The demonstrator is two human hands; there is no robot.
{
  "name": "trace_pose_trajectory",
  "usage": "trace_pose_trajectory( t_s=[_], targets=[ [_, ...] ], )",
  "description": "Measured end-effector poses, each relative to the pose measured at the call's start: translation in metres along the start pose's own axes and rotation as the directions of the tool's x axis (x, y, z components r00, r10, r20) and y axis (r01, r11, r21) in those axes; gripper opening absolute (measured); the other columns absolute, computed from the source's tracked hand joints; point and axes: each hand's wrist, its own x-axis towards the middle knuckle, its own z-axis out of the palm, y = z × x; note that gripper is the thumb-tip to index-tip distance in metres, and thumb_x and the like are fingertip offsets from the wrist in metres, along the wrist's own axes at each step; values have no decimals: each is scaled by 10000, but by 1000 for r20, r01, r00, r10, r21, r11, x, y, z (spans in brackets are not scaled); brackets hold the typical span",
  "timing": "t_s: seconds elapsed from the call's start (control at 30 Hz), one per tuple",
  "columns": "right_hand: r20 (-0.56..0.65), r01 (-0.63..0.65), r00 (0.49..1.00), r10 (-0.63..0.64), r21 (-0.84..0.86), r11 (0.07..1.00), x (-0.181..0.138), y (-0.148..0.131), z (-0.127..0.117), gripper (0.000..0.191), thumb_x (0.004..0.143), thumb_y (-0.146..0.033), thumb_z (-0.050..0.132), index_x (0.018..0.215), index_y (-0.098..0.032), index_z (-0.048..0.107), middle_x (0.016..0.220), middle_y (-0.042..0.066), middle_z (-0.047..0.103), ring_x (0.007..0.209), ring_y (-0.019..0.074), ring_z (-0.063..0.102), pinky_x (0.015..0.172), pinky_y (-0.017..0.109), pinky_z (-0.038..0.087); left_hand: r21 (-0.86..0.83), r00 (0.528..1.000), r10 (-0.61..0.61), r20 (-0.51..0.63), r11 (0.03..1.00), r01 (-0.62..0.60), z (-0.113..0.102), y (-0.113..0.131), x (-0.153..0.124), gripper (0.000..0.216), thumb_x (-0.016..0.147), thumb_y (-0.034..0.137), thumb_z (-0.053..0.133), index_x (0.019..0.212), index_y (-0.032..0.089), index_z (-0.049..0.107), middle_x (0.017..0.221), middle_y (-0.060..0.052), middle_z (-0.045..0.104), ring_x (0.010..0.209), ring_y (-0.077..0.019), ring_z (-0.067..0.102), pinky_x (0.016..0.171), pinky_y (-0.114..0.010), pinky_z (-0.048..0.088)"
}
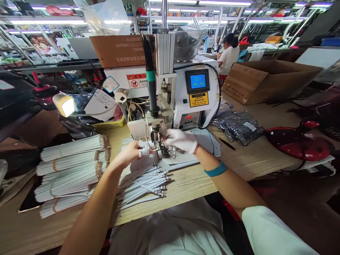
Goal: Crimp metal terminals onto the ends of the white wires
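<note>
A white soldering machine (pixel 170 95) with a dark iron (pixel 150 71) stands at the middle of the wooden bench (pixel 239 159). My left hand (pixel 134 152), with white finger cots, is pinched at the fixture (pixel 159 143) under the iron tip, on something too small to name. My right hand (pixel 182 140), in a white glove, has its fingers closed on the fixture's right side, seemingly on a small cable end. A loose pile of white cables with metal connectors (pixel 145 184) lies just below my hands.
Bundled white cables (pixel 71 170) are stacked at the left. A lit lamp (pixel 63 105) and a yellow tray (pixel 108 124) sit behind them. Dark bagged parts (pixel 239 125), a cardboard box (pixel 268 79) and a red device (pixel 300 141) are at the right. A person (pixel 228 55) sits at the back.
</note>
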Motion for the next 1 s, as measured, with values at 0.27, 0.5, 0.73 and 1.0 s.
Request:
trace_pose_trajectory(
  t_s=[0.27,0.5,0.73,1.0],
  targets=[
    [279,257,955,-98,-621,740,-19,-6,-29,132,677,-179,616,760,-165,718,683,-6,662,656,127,570,577,217,362,344,969,-10,248,936,-78,1,2,-23,188,669,229,546,756,145,690,657,-5,647,605,-129,537,555,-193,375],
    [382,317,922,-70,-638,702,-17,4,-20,151,658,-145,653,791,-144,726,775,30,692,719,141,599,611,207,388,584,988,58,-141,811,36,10,-9,-6,171,671,158,513,757,155,660,633,-19,620,561,-125,521,539,-203,353],
    [325,279,945,-32,-750,599,-16,3,-15,119,677,-226,656,751,-168,730,749,31,688,721,160,589,599,225,370,620,983,152,-101,782,-57,15,-14,-1,205,652,70,461,734,157,629,782,-41,617,691,-137,541,632,-217,386],
    [98,-5,995,30,-245,969,-16,0,-3,99,734,-222,603,770,-135,633,613,11,608,524,118,565,481,228,429,630,969,247,-24,756,-177,17,-14,-2,236,629,30,422,731,143,603,780,-57,608,726,-159,520,664,-242,379]
  ],
)
